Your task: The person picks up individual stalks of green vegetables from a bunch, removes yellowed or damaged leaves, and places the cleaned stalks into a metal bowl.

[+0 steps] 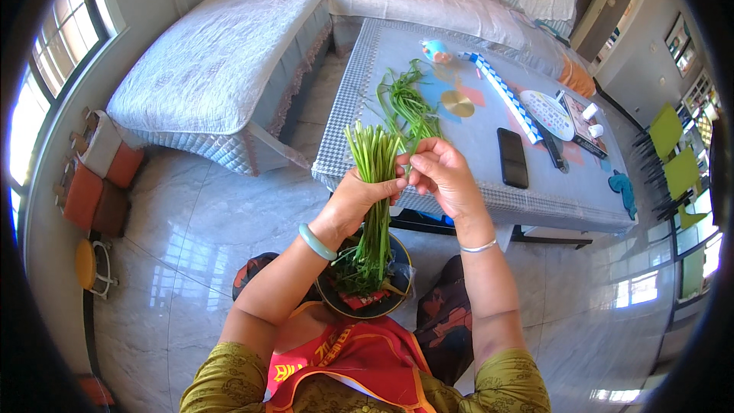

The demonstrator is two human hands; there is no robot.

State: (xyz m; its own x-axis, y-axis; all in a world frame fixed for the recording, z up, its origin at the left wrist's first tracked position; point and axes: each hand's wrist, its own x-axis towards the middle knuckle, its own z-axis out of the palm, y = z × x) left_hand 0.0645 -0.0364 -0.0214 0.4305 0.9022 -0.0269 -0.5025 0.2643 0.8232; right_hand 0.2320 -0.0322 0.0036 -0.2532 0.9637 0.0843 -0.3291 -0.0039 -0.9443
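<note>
A thick bunch of long green stems (375, 160), perhaps a leafy vegetable, stands upright in my left hand (362, 198), which grips it around the middle. Its lower ends hang over a dark round bin (408, 292) with leafy scraps inside, between my knees. Close to the right of the bunch, my right hand (444, 175) pinches a thin green blade or stalk (414, 152) between thumb and fingers, near my left thumb. Behind both hands, a loose heap of green stalks (404, 94) lies on the cloth-covered table (459, 97).
On the table are a black smartphone (512, 158), a blue-and-white checkered strip (504, 97), an oval patterned fan (546, 115), a flat box (582, 126), a blue toy (437, 51) and a teal cloth item (623, 192). A covered sofa (223, 51) stands beyond at left; a yellow-topped stool (86, 264) is further left.
</note>
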